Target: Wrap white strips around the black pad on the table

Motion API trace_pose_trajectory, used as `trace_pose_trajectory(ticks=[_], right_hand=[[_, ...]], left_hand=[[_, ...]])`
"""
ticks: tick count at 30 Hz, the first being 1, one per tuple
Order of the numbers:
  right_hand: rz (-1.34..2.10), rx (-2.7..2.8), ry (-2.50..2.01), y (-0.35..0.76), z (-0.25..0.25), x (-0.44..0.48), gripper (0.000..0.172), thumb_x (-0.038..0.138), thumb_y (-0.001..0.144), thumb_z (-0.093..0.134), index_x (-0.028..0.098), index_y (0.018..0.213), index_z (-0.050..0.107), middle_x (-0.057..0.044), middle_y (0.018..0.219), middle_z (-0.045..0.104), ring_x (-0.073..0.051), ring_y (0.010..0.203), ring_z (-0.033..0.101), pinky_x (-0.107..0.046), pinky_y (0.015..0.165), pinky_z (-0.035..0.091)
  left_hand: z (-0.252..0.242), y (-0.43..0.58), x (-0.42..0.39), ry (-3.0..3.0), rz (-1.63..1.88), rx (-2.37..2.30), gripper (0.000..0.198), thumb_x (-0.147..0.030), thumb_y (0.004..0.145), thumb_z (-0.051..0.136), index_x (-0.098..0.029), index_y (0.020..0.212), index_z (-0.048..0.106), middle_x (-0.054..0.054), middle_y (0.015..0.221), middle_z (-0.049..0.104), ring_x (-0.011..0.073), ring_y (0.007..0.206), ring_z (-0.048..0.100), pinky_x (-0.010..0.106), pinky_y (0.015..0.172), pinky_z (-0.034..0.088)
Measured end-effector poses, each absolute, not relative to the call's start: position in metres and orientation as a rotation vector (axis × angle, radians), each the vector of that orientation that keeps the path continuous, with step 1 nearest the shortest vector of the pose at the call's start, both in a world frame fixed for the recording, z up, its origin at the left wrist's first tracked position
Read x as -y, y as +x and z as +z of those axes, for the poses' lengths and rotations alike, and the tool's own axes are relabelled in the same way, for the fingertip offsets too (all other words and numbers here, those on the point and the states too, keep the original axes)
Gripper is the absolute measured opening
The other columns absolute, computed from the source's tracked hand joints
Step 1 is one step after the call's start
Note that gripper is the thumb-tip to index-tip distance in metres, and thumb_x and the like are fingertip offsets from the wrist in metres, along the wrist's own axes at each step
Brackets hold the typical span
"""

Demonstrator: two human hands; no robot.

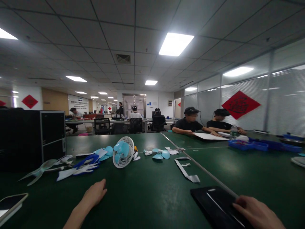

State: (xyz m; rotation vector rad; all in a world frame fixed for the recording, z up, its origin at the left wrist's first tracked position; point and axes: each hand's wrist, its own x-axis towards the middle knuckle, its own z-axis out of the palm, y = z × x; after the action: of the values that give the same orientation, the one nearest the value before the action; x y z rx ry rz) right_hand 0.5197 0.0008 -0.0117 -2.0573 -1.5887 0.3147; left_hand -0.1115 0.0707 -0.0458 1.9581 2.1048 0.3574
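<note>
My left hand [94, 192] is low over the green table, left of the middle. Its fingers point away from me, loosely bent and slightly apart, with nothing visible in them. At the lower right, my right hand [258, 210] grips the right edge of a flat, glossy black panel-like object [214, 203], thumb on its upper face; what the object is exactly I cannot tell. Beyond my left hand, a small fan [124, 152] with a white grille and light blue blades leans on the table. White and blue work gloves [78, 170] are to its left.
A black computer tower [21, 140] stands at left, a phone [11, 203] nearer me. Loose blue fan blades [160, 154] and a cut strip of white material [186, 170] rest farther on. Two people sit across at right by a white board [209, 136] and blue trays [250, 145].
</note>
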Motion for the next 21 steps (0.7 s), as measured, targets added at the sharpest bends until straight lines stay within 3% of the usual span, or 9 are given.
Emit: trace_pose_trajectory(ticks=[8, 11, 14, 18, 21], right_hand=[[0.303, 2.051, -1.646, 0.417, 0.002, -0.008, 0.025, 0.038, 0.074, 0.055, 0.02, 0.082, 0.071, -0.007, 0.086, 0.071, -0.025, 0.083, 0.064, -0.031, 0.073, 0.047], [0.235, 2.198, -1.502, 0.366, 0.006, -0.026, 0.019, 0.029, 0.074, 0.059, 0.02, 0.088, 0.07, -0.006, 0.093, 0.069, -0.024, 0.09, 0.062, -0.031, 0.079, 0.047], [0.233, 2.365, -1.286, 0.318, 0.012, -0.041, 0.02, 0.032, 0.083, 0.058, 0.019, 0.094, 0.068, -0.007, 0.099, 0.067, -0.022, 0.088, 0.062, -0.033, 0.079, 0.049], [0.22, 2.458, -1.089, 0.269, 0.014, -0.054, 0.028, 0.035, 0.09, 0.053, 0.018, 0.111, 0.059, -0.007, 0.114, 0.06, -0.02, 0.095, 0.059, -0.039, 0.082, 0.051], [0.203, 2.463, -1.055, 0.246, 0.008, -0.06, 0.028, 0.035, 0.091, 0.052, 0.019, 0.113, 0.058, -0.006, 0.118, 0.057, -0.021, 0.099, 0.058, -0.04, 0.084, 0.051]], left_hand=[[-0.038, -0.101, -0.068, 1.998, 0.375, -2.138, 0.018, -0.027, 0.083, 0.047, -0.019, 0.096, 0.057, 0.01, 0.106, 0.065, 0.0236, 0.094, 0.062, 0.032, 0.074, 0.047], [-0.035, -0.095, -0.067, 2.025, 0.398, -2.12, 0.02, -0.03, 0.085, 0.044, -0.021, 0.096, 0.058, 0.007, 0.104, 0.064, 0.0215, 0.092, 0.062, 0.03, 0.073, 0.046], [-0.03, -0.082, -0.064, 2.056, 0.465, -2.046, 0.024, -0.034, 0.086, 0.042, -0.021, 0.097, 0.059, 0.005, 0.103, 0.064, 0.0198, 0.091, 0.061, 0.029, 0.074, 0.046], [-0.023, -0.056, -0.055, 2.175, 0.608, -1.868, 0.033, -0.043, 0.085, 0.041, -0.02, 0.098, 0.062, 0.006, 0.103, 0.062, 0.0198, 0.094, 0.058, 0.029, 0.083, 0.044], [-0.022, -0.038, -0.048, 2.189, 0.66, -1.709, 0.049, -0.054, 0.082, 0.046, -0.021, 0.116, 0.058, 0.008, 0.121, 0.057, 0.024, 0.112, 0.051, 0.033, 0.097, 0.038]])
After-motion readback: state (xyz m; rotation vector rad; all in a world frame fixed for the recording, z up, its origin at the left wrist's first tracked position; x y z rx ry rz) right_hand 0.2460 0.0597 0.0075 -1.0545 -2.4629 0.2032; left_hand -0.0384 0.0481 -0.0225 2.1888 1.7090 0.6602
